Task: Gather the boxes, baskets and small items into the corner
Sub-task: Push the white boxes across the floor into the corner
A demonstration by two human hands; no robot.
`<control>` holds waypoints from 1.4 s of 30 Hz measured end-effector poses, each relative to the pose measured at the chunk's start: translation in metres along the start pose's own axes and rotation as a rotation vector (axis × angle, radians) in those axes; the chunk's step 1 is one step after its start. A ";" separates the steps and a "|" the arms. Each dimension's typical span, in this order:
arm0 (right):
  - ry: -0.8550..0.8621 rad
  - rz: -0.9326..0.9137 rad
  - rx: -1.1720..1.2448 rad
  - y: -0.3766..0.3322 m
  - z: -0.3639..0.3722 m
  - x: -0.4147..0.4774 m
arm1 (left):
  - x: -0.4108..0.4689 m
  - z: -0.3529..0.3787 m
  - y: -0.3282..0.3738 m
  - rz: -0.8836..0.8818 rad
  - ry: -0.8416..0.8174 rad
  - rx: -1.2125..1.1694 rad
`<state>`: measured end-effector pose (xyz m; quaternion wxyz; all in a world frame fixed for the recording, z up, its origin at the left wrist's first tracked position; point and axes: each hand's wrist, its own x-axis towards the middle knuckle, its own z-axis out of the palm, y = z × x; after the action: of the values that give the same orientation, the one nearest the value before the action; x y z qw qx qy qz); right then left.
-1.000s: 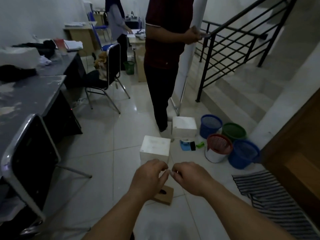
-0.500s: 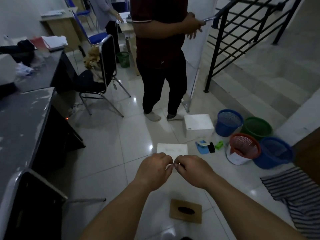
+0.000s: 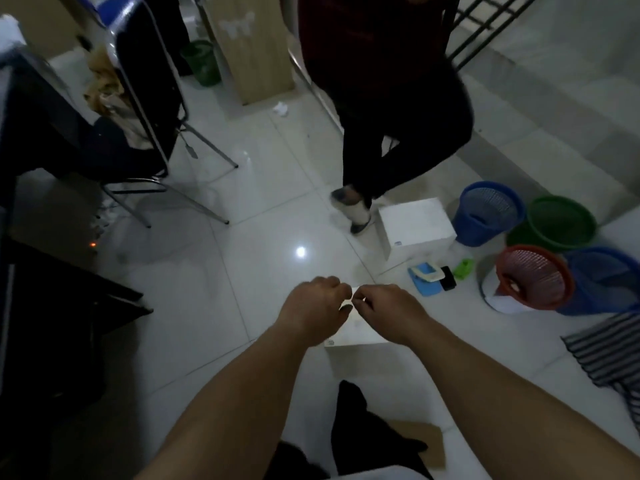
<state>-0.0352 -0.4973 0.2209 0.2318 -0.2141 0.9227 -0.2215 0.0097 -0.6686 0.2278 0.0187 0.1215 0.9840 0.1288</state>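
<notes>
My left hand and my right hand hover side by side, fingers curled shut and fingertips almost touching, just above a white box on the floor. I see nothing clearly held in either hand. A second white box stands further right. Beside it sit a blue basket, a green basket, a red basket on a white bucket, and another blue basket. Small items lie between the boxes: a blue-and-white one, a black one, a green one.
A person in dark trousers stands just behind the far box. A black chair and a dark desk fill the left. A striped mat lies right. A flat brown cardboard piece lies by my dark-clad leg.
The view has moved forward and tilted down, so the near white box now lies under my hands. The standing person has shifted a foot. My hands stay curled together.
</notes>
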 end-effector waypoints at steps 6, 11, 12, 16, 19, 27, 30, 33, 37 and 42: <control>-0.022 0.123 0.075 0.008 -0.007 0.073 | 0.082 0.007 -0.049 0.136 -0.103 -0.015; 0.024 0.325 0.169 0.021 -0.004 0.124 | 0.150 0.029 -0.092 0.266 -0.243 -0.004; 0.038 0.377 0.184 0.023 -0.002 0.133 | 0.163 0.035 -0.100 0.314 -0.264 -0.002; 0.089 0.617 0.263 0.025 0.018 0.163 | 0.208 0.061 -0.134 0.504 -0.402 -0.006; 0.098 0.765 0.322 0.024 0.039 0.179 | 0.232 0.078 -0.152 0.628 -0.504 0.021; 0.246 1.071 0.402 0.062 0.138 0.210 | 0.270 0.179 -0.171 0.797 -0.649 0.118; 0.260 1.169 0.425 0.090 0.199 0.222 | 0.276 0.247 -0.175 0.843 -0.723 0.226; 0.177 1.234 0.457 0.119 0.262 0.232 | 0.273 0.313 -0.179 0.880 -0.813 0.362; 0.136 1.317 0.498 0.152 0.336 0.244 | 0.265 0.392 -0.185 0.947 -0.910 0.444; 0.135 1.370 0.591 0.184 0.412 0.254 | 0.260 0.474 -0.194 0.924 -0.995 0.419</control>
<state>-0.0765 -0.6022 -0.2844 0.3085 0.4938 0.7638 -0.2787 -0.2559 -0.6689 -0.2819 0.3857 0.5718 0.7106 -0.1392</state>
